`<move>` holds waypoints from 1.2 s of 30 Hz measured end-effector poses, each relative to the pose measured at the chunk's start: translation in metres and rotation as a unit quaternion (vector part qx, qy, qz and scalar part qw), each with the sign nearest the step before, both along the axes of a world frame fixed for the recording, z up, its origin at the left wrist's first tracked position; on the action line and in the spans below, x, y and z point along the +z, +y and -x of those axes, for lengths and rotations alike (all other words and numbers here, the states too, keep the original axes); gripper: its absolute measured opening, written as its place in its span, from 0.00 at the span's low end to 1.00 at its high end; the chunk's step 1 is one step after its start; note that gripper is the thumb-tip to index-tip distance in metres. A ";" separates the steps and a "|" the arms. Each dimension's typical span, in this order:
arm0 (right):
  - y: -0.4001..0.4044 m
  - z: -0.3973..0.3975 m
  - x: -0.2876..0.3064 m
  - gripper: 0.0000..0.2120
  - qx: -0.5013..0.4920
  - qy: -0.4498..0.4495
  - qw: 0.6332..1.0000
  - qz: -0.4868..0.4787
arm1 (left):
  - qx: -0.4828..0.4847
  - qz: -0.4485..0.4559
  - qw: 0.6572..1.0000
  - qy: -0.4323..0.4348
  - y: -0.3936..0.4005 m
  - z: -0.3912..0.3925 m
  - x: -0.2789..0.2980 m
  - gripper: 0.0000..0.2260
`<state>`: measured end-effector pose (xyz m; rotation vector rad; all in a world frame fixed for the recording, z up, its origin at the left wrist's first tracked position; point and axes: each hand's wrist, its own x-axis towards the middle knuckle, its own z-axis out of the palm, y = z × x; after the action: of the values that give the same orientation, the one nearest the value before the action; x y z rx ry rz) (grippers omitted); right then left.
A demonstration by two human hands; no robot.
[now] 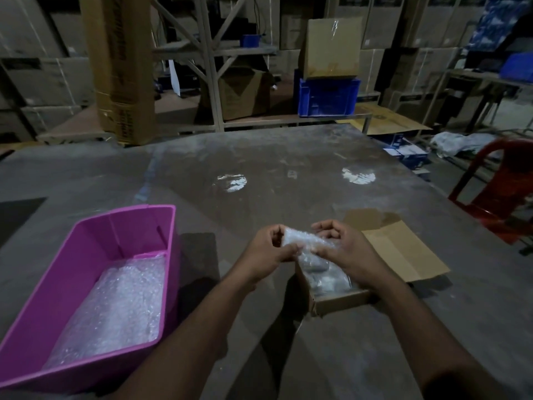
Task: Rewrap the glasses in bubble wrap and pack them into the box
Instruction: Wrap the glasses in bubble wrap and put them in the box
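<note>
A person's two bare hands work a bubble-wrapped bundle (310,249) over a small cardboard box (340,300) on a dusty grey table (288,174), inside a dim warehouse. The left hand (269,249) pinches the bundle's near-left edge, thumb and fingers curled onto the wrap; the right hand (344,249) grips the opposite side, fingers curled over the top, thumb pressed into the plastic. Both hands are clamped on the same bundle, w/ the wrap stretched between them. What's inside the wrap can't be made out; a greyish shape shows through the lower part.

The bundle's lower end sits inside the box, directly below & slightly toward the person from the grip; its upper end is lifted between the fingers. The box's open flap (403,252) lies flat on the table just right of the right hand.

Well to the left of the grip, a pink plastic bin (86,238) rests on the table, w/ a sheet of loose bubble wrap (115,307) lying across its bottom.

Beyond the hands, past the table's far edge: metal racking, stacked cartons, a blue crate (328,96) w/ a brown carton (331,49) on top. Far right of the grip, part of a red plastic chair (496,194).
</note>
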<state>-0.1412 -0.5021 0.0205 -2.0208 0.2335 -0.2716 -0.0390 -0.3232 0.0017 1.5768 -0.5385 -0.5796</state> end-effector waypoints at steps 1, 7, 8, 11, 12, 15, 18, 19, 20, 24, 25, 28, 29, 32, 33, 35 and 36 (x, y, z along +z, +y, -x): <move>-0.011 -0.004 0.002 0.14 0.008 0.012 0.998 0.063 | 0.007 -0.013 1.000 -0.025 -0.008 -0.002 -0.003 0.06; -0.052 -0.031 -0.010 0.10 0.030 0.097 0.930 0.354 | 0.055 -0.172 0.960 -0.216 -0.047 -0.007 -0.025 0.10; -0.055 -0.032 -0.016 0.10 0.031 0.107 0.915 0.387 | 0.062 -0.201 0.948 -0.241 -0.050 -0.006 -0.027 0.09; -0.059 -0.029 -0.033 0.11 0.029 0.110 0.906 0.408 | 0.063 -0.261 0.924 -0.272 -0.054 -0.001 -0.036 0.06; -0.060 -0.028 -0.038 0.11 0.030 0.111 0.909 0.402 | 0.063 -0.281 0.918 -0.274 -0.054 0.001 -0.039 0.06; -0.063 -0.027 -0.049 0.10 0.040 0.111 0.911 0.394 | 0.059 -0.338 0.884 -0.317 -0.058 0.005 -0.049 0.08; -0.065 -0.028 -0.055 0.09 0.041 0.100 0.914 0.390 | 0.055 -0.365 0.865 -0.340 -0.062 0.009 -0.050 0.11; -0.067 -0.027 -0.054 0.09 0.043 0.107 0.916 0.383 | 0.056 -0.369 0.863 -0.342 -0.063 0.009 -0.050 0.10; -0.068 -0.028 -0.053 0.08 0.052 0.120 0.917 0.376 | 0.054 -0.376 0.860 -0.340 -0.063 0.010 -0.050 0.10; -0.073 -0.029 -0.050 0.11 0.097 0.149 0.904 0.389 | 0.031 -0.394 0.848 -0.352 -0.060 0.010 -0.050 0.12; -0.073 -0.029 -0.050 0.11 0.100 0.146 0.902 0.393 | 0.028 -0.396 0.848 -0.352 -0.060 0.009 -0.050 0.12; -0.072 -0.029 -0.050 0.11 0.096 0.139 0.903 0.395 | 0.022 -0.395 0.847 -0.354 -0.060 0.007 -0.051 0.14; -0.072 -0.029 -0.051 0.10 0.090 0.139 0.903 0.396 | 0.027 -0.382 0.856 -0.348 -0.059 0.006 -0.051 0.15; -0.070 -0.029 -0.052 0.09 0.071 0.141 0.905 0.395 | 0.044 -0.343 0.872 -0.345 -0.057 0.008 -0.049 0.13; -0.070 -0.030 -0.052 0.09 0.068 0.144 0.904 0.397 | 0.043 -0.345 0.869 -0.353 -0.057 0.009 -0.048 0.12; -0.069 -0.032 -0.050 0.10 0.073 0.160 0.897 0.406 | 0.041 -0.360 0.857 -0.367 -0.059 0.010 -0.046 0.09; -0.069 -0.033 -0.048 0.10 0.076 0.168 0.894 0.408 | 0.038 -0.374 0.848 -0.373 -0.060 0.011 -0.044 0.08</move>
<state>-0.1079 -0.5709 -0.0277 -2.9099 0.1872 0.1178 -0.0498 -0.3830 -0.0421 2.5874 -0.8821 -0.0608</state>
